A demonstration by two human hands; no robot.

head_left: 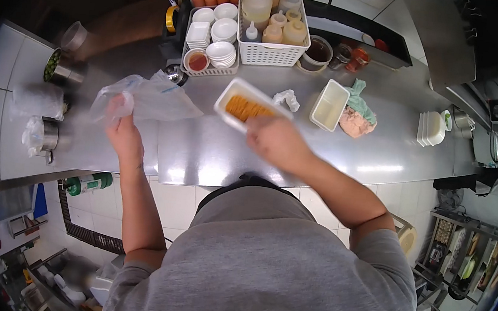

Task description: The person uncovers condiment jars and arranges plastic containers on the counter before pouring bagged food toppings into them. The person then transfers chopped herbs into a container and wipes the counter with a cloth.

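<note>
My left hand [124, 133] is raised over the left part of the steel counter, its fingers closed on a clear plastic bag [166, 101]. The bag spreads out to the right, thin and crumpled, and covers part of the fingertips. Nearer the middle, my right hand [281, 140] is curled over the near right edge of a white rectangular container [228, 97] and seems to grip it. Motion blurs this hand, and its fingertips are hidden. Orange, ridged food [245, 108] lies inside the container.
Behind stand a white basket [272, 54] of squeeze bottles and a rack of white bowls [222, 30]. To the right are crumpled white plastic [287, 100], another white container [329, 105] and green and pink cloths [357, 121]. Metal pots [66, 71] stand at left.
</note>
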